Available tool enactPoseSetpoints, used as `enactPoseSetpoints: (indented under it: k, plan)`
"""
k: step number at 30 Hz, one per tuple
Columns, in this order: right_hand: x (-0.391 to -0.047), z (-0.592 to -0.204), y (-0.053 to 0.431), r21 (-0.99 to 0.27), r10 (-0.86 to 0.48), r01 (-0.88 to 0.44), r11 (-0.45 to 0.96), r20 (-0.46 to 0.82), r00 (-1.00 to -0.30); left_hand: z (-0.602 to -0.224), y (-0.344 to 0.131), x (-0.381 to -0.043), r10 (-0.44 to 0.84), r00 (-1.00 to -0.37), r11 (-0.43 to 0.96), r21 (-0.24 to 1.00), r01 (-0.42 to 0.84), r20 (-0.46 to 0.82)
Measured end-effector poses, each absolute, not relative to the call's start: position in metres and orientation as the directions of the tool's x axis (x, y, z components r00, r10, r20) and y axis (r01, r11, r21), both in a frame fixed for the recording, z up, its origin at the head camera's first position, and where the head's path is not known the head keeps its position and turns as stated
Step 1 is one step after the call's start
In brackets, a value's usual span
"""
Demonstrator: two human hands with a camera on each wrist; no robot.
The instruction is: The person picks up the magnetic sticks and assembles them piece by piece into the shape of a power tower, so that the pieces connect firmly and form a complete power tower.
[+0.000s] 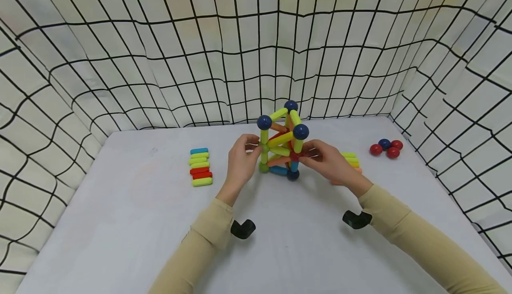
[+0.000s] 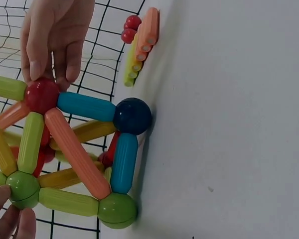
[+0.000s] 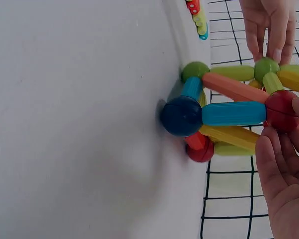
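A tower of magnetic rods and balls (image 1: pixel 281 139) stands on the white table between both hands. Three navy balls cap its top, with rods in lime, yellow, orange, blue and red below. On its left side, my left hand (image 1: pixel 241 160) pinches a mid-height green ball (image 2: pixel 23 190) between thumb and fingers. From the other side, my right hand (image 1: pixel 329 160) holds a red ball (image 3: pixel 280 112) at similar height with thumb and fingertips. A blue rod (image 3: pixel 233 114) joins that red ball to a navy ball (image 3: pixel 182 116) at the base. The tower's far side is partly hidden.
Loose rods (image 1: pixel 201 181) in blue, lime and red lie in a column at the left. More rods (image 1: pixel 350 155) lie behind the right hand, partly covered. Red balls (image 1: pixel 393 152) and a navy ball (image 1: pixel 384 144) sit far right. Black netting (image 1: pixel 224 54) surrounds the table's back and sides.
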State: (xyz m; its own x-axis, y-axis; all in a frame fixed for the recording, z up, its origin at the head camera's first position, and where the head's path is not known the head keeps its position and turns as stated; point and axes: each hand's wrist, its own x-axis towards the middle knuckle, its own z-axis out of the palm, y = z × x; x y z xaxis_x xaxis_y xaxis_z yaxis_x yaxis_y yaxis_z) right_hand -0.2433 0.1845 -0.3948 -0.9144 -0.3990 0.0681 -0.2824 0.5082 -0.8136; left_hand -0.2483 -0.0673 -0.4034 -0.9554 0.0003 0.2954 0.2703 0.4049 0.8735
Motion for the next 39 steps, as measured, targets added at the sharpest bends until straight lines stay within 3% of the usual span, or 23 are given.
enactPoseSetpoints:
  k: [4, 9, 17, 28, 39]
  plan:
    - [-0.242, -0.396, 0.178, -0.809, -0.417, -0.308, 0.501, 0.086, -0.905, -0.405, -0.073, -0.257, 0.029, -0.957, 0.399, 0.874, 0.277, 0.289]
    - [-0.242, -0.392, 0.174, -0.783, -0.444, -0.348, 0.515, 0.104, -0.890, -0.406, -0.090, -0.257, 0.173, -0.961, 0.407, 0.873, 0.268, 0.214]
    - [-0.261, -0.376, 0.183, -0.790, -0.266, -0.220, 0.573, 0.074, -0.961, -0.408, -0.134, -0.234, 0.331, -0.934, 0.593, 0.740, 0.317, 0.135]
    - [-0.278, -0.373, 0.178, -0.783, -0.291, -0.173, 0.598, -0.010, -0.957, -0.423, -0.205, -0.209, 0.239, -0.967, 0.814, 0.526, 0.248, 0.087]
    - [-0.280, -0.377, 0.175, -0.789, -0.285, -0.154, 0.594, -0.028, -0.958, -0.438, -0.231, -0.204, 0.200, -0.978, 0.814, 0.543, 0.204, 0.066]
